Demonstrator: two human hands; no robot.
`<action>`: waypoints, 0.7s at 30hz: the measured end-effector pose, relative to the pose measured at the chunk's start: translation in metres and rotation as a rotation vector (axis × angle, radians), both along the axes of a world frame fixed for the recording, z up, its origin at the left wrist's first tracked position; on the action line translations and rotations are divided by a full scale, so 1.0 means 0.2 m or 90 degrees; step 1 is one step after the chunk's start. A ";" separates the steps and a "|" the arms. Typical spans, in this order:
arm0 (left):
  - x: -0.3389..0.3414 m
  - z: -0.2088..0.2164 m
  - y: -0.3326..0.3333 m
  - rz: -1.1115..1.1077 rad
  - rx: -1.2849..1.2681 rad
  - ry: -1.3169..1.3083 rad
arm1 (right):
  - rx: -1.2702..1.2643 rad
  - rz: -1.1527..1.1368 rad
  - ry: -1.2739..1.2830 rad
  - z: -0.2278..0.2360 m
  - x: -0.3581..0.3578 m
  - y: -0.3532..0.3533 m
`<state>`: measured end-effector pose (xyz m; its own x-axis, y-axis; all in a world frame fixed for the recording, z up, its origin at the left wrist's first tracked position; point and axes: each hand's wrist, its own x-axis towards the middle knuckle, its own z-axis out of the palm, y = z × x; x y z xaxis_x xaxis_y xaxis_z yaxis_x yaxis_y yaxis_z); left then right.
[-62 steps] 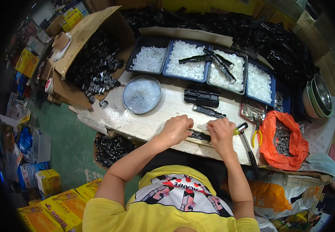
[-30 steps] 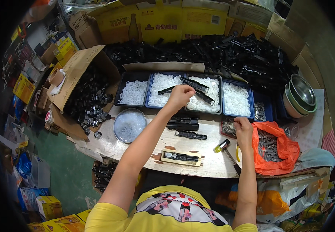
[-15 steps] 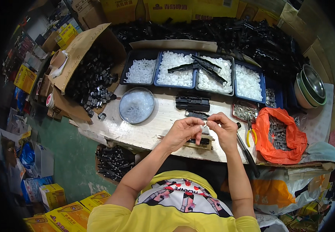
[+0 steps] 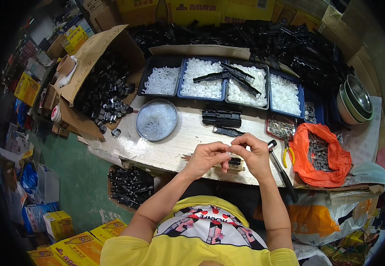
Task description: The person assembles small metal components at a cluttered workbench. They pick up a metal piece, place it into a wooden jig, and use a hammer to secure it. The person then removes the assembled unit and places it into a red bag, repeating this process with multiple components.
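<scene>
My left hand (image 4: pixel 207 158) and my right hand (image 4: pixel 253 154) meet fingertip to fingertip over the front of the white bench (image 4: pixel 181 153). Both are closed in a pinch. A pale speck shows between them, but what they hold is too small and covered to name. Just beneath, partly hidden by my fingers, a black part sits in a wooden block (image 4: pixel 242 167) at the bench edge. Beyond my hands lie a narrow black plastic part (image 4: pixel 228 131) and black slotted housings (image 4: pixel 221 118). A hammer (image 4: pixel 283 170) rests to the right of my right hand.
Trays of small white plastic pieces (image 4: pixel 202 77) line the back, with loose black parts across one. A round dish (image 4: pixel 157 119) stands left. Yellow-handled pliers (image 4: pixel 289 155), a box of metal pins (image 4: pixel 282 125) and an orange bag (image 4: pixel 305 170) are right. Black parts (image 4: pixel 290 48) pile behind.
My hands have drawn closer together and sunk slightly toward the bench's front edge. The narrow black part behind them is more exposed, while the small piece between my fingertips is less visible.
</scene>
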<state>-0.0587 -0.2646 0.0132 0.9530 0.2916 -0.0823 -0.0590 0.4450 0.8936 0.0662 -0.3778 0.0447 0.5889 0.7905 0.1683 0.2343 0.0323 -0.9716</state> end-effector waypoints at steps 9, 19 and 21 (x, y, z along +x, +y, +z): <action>-0.01 -0.06 -0.02 0.112 -0.117 -0.027 | 0.027 -0.058 -0.342 -0.02 -0.08 0.00; -0.05 -0.08 0.06 0.205 0.384 -0.033 | -0.026 -0.018 -0.446 -0.12 -0.09 -0.04; -0.10 -0.09 0.10 0.237 0.603 0.000 | -0.056 0.010 -0.466 -0.17 -0.08 -0.05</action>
<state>-0.0789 -0.2454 -0.0056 0.7886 0.5149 0.3361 -0.0494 -0.4919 0.8693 0.0505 -0.3883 0.0098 0.3387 0.8263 0.4499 0.8244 -0.0302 -0.5653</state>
